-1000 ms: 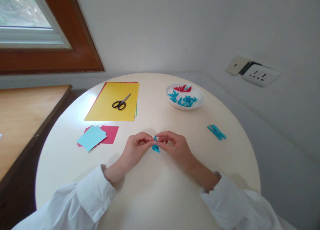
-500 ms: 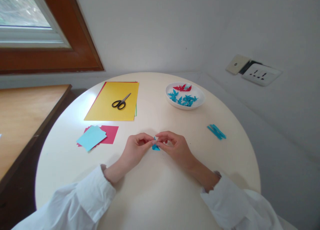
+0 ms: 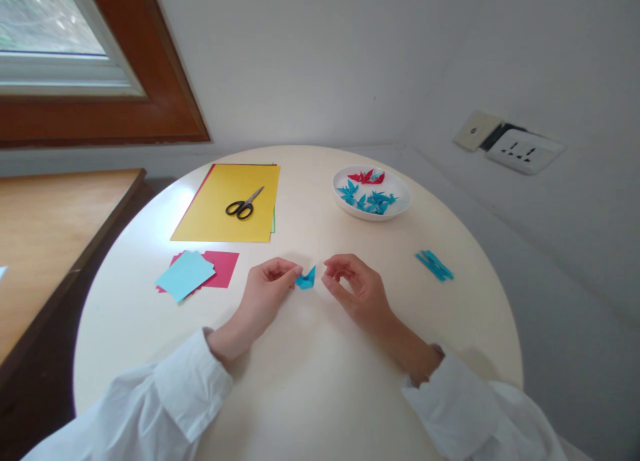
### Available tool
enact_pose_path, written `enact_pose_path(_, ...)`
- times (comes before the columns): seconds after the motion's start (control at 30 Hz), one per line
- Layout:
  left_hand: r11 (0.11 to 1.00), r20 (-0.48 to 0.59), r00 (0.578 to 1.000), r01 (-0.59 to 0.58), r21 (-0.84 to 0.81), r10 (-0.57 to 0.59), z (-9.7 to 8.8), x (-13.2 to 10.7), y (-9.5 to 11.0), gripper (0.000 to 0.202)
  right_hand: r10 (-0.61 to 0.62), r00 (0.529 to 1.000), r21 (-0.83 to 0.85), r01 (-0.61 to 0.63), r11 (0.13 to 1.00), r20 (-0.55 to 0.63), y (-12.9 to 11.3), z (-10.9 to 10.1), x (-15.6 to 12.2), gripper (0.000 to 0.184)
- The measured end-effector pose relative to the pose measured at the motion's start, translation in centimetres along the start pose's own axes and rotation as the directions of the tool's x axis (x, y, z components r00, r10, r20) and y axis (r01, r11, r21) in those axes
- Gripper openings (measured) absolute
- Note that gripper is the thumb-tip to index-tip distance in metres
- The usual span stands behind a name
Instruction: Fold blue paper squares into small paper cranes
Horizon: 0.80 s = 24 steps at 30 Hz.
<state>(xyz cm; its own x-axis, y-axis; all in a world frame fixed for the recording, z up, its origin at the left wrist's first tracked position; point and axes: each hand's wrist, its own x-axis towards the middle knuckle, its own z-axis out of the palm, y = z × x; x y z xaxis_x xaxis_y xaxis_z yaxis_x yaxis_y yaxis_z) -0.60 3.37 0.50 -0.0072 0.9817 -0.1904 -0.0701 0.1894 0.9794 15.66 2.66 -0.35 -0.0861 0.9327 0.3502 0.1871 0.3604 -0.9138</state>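
A small blue paper crane (image 3: 307,279), folded with a pointed end sticking up on its right, is pinched between the thumb and fingers of my left hand (image 3: 269,285). My right hand (image 3: 359,289) is just to the right of it, thumb and fingertips a little apart with nothing between them. A narrow gap separates the right fingertips from the paper. Both hands are low over the middle of the round white table (image 3: 310,381).
A white dish (image 3: 340,207) at the back right holds several blue and red paper cranes. Blue paper strips (image 3: 435,265) lie at the right. Scissors (image 3: 245,206) rest on yellow sheets (image 3: 210,224) at the back left, behind light blue squares (image 3: 185,275) and pink squares (image 3: 225,269).
My right hand has let go of the blue paper and moved slightly right. My left hand has drawn the paper a little to the left, and its pointed end now shows.
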Motion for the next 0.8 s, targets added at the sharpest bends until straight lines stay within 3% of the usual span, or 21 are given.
enact_pose_path(0.2,0.999,0.009,1.000,-0.005,-0.043,0.006,-0.01,0.11,0.22,0.021,-0.016,0.994,-0.111,0.028,0.993,0.109,-0.07,0.44,-0.13,0.010)
enact_pose_path(0.8,0.999,0.109,0.993,-0.051,-0.008,0.051,0.17,-0.13,0.02,0.031,-0.048,0.999,-0.260,0.051,0.964,0.018,-0.22,0.58,0.07,0.009)
